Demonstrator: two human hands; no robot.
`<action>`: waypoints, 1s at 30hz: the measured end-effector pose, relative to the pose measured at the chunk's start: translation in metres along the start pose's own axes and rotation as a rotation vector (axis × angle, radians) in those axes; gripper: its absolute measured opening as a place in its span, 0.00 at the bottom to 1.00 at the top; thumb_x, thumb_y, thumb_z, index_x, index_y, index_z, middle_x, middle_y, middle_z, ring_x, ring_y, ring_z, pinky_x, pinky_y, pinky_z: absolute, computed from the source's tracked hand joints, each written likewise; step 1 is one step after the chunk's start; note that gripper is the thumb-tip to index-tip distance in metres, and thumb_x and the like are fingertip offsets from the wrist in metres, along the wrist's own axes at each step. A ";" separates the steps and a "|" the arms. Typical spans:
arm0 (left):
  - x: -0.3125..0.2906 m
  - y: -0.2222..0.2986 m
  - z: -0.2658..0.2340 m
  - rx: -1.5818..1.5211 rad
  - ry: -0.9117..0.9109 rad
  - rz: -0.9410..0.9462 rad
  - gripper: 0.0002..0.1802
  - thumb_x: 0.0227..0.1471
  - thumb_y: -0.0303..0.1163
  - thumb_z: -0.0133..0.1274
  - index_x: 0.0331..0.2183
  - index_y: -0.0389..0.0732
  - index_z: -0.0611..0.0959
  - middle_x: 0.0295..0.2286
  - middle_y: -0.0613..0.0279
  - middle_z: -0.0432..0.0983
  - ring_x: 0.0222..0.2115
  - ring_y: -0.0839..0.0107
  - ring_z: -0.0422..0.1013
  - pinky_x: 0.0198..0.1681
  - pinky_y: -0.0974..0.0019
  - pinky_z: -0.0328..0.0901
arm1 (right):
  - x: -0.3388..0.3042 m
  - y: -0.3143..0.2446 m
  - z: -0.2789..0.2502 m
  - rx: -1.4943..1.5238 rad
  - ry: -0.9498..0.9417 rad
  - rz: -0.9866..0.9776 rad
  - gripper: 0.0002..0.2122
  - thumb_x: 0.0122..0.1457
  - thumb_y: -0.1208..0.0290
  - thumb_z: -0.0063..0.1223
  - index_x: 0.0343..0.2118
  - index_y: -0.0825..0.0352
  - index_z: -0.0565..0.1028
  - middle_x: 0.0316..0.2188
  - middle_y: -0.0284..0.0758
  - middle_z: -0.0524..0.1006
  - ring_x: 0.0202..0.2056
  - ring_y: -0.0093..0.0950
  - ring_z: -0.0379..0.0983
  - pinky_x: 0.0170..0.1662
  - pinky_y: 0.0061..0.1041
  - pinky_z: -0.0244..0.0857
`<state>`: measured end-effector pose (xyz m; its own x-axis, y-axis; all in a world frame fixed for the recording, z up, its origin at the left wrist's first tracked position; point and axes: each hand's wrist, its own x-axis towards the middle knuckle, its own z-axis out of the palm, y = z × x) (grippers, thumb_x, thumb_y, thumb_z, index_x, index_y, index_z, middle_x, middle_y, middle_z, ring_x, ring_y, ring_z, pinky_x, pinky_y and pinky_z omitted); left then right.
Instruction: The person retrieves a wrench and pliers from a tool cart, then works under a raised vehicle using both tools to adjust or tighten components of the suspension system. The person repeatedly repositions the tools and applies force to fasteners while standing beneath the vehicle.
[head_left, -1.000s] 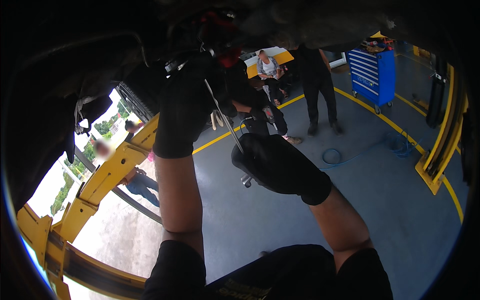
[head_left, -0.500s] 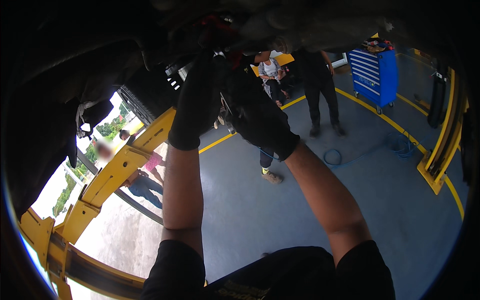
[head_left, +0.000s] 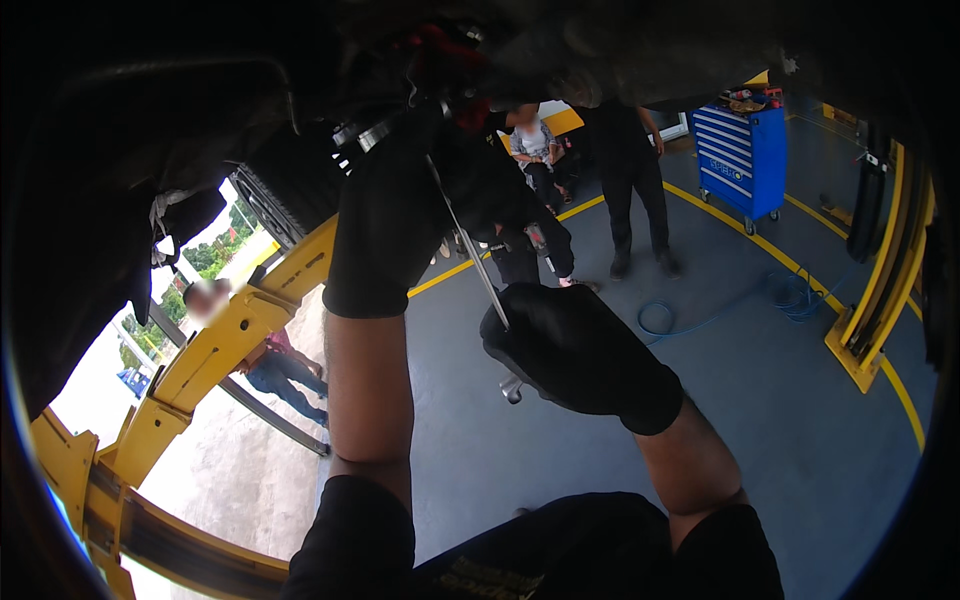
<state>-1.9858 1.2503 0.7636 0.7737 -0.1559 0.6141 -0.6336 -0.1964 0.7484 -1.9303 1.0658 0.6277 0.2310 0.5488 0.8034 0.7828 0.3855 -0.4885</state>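
My right hand (head_left: 575,355), in a black glove, has its fingers wrapped round a long silver wrench (head_left: 473,250). The wrench slants up and to the left from my fist, and its shiny lower end pokes out below. My left hand (head_left: 385,225), gloved in black too, reaches up against the dark underside of a vehicle (head_left: 620,60), beside the wrench's upper end. Shadow hides the left fingers, so I cannot make out what they grip. A dull red part (head_left: 440,45) shows above the hands.
A yellow lift arm (head_left: 215,350) crosses at the left, near a tyre (head_left: 265,205). On the right stand a blue tool cabinet (head_left: 740,160) and a yellow lift post (head_left: 880,290). A blue hose (head_left: 690,325) lies on the grey floor. Several people are beyond my hands.
My right hand has come down and to the right, away from the left hand, and the wrench shaft now shows in it. The left hand stays raised in nearly the same place.
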 end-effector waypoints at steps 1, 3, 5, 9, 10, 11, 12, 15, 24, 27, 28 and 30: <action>0.000 -0.001 -0.002 0.060 0.003 0.057 0.24 0.51 0.18 0.59 0.52 0.34 0.78 0.39 0.53 0.81 0.37 0.64 0.81 0.39 0.67 0.75 | 0.003 0.010 0.004 -0.050 0.028 -0.072 0.09 0.61 0.71 0.58 0.30 0.73 0.74 0.21 0.40 0.74 0.24 0.33 0.76 0.27 0.32 0.66; 0.002 -0.019 -0.004 0.483 0.052 0.300 0.23 0.53 0.17 0.57 0.52 0.33 0.78 0.42 0.53 0.81 0.40 0.64 0.80 0.42 0.67 0.74 | 0.010 0.041 0.015 -0.171 0.111 -0.199 0.09 0.61 0.70 0.59 0.31 0.73 0.75 0.22 0.39 0.74 0.25 0.32 0.75 0.28 0.32 0.66; 0.002 -0.026 -0.002 0.591 0.117 0.340 0.20 0.56 0.19 0.56 0.52 0.34 0.78 0.45 0.53 0.79 0.43 0.64 0.78 0.45 0.67 0.73 | 0.020 0.064 0.027 -0.231 0.152 -0.245 0.09 0.61 0.70 0.60 0.32 0.72 0.76 0.24 0.39 0.74 0.27 0.30 0.75 0.29 0.32 0.67; 0.012 -0.026 -0.009 1.062 0.129 0.490 0.21 0.52 0.21 0.63 0.49 0.37 0.80 0.44 0.52 0.78 0.43 0.60 0.77 0.46 0.68 0.73 | 0.057 0.103 0.039 -0.271 0.281 -0.429 0.09 0.57 0.72 0.62 0.36 0.71 0.77 0.30 0.38 0.77 0.33 0.31 0.76 0.35 0.32 0.71; 0.014 -0.027 -0.013 1.249 0.138 0.576 0.22 0.49 0.21 0.66 0.48 0.37 0.81 0.43 0.50 0.78 0.43 0.58 0.77 0.46 0.67 0.74 | 0.062 0.112 0.036 -0.492 0.258 -0.509 0.12 0.55 0.72 0.63 0.40 0.71 0.77 0.35 0.40 0.77 0.38 0.33 0.77 0.38 0.33 0.73; 0.016 -0.027 -0.006 1.305 0.151 0.588 0.22 0.47 0.21 0.66 0.47 0.36 0.81 0.44 0.49 0.78 0.44 0.57 0.77 0.46 0.66 0.73 | 0.067 0.123 0.032 -0.708 0.252 -0.597 0.16 0.52 0.72 0.65 0.44 0.71 0.77 0.39 0.41 0.78 0.42 0.36 0.77 0.41 0.33 0.74; 0.018 -0.028 -0.006 1.375 0.134 0.627 0.22 0.47 0.21 0.67 0.46 0.36 0.81 0.45 0.49 0.77 0.46 0.56 0.76 0.47 0.64 0.73 | 0.074 0.126 0.031 -0.715 0.233 -0.561 0.18 0.52 0.73 0.65 0.45 0.71 0.76 0.41 0.43 0.78 0.45 0.37 0.77 0.43 0.34 0.74; 0.025 -0.034 -0.012 1.533 0.102 0.751 0.22 0.46 0.21 0.67 0.46 0.36 0.82 0.48 0.47 0.76 0.50 0.53 0.72 0.50 0.59 0.72 | 0.085 0.140 0.029 -0.820 0.197 -0.503 0.22 0.51 0.75 0.63 0.51 0.70 0.75 0.47 0.48 0.76 0.51 0.43 0.75 0.47 0.38 0.74; 0.030 -0.045 -0.016 1.537 0.146 0.793 0.30 0.43 0.17 0.65 0.51 0.34 0.78 0.49 0.46 0.73 0.50 0.52 0.73 0.50 0.63 0.72 | 0.088 0.124 0.022 -0.714 0.090 -0.333 0.16 0.55 0.78 0.62 0.48 0.70 0.76 0.44 0.46 0.78 0.46 0.41 0.77 0.51 0.36 0.74; 0.022 -0.049 -0.010 1.311 0.155 0.667 0.27 0.47 0.16 0.62 0.51 0.34 0.77 0.49 0.43 0.72 0.49 0.50 0.74 0.48 0.62 0.72 | 0.084 0.131 0.027 -0.566 0.111 -0.311 0.18 0.58 0.78 0.59 0.52 0.69 0.73 0.43 0.45 0.79 0.44 0.40 0.79 0.49 0.35 0.74; 0.020 -0.051 -0.006 1.353 0.205 0.725 0.25 0.49 0.17 0.60 0.51 0.34 0.77 0.50 0.42 0.71 0.49 0.49 0.73 0.49 0.59 0.72 | 0.084 0.137 0.028 -0.565 0.125 -0.343 0.18 0.59 0.78 0.59 0.53 0.68 0.73 0.43 0.45 0.79 0.44 0.40 0.80 0.48 0.35 0.74; 0.022 -0.054 0.004 1.288 0.284 0.655 0.25 0.52 0.16 0.58 0.52 0.34 0.77 0.53 0.40 0.69 0.50 0.48 0.73 0.51 0.56 0.72 | 0.090 0.154 0.027 -0.758 0.163 -0.506 0.19 0.60 0.77 0.59 0.54 0.68 0.72 0.45 0.45 0.78 0.46 0.40 0.79 0.49 0.34 0.74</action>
<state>-1.9344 1.2534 0.7359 0.2333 -0.3935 0.8892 -0.3040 -0.8981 -0.3177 -1.8042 1.1941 0.6153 -0.2081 0.3136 0.9265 0.9682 -0.0688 0.2407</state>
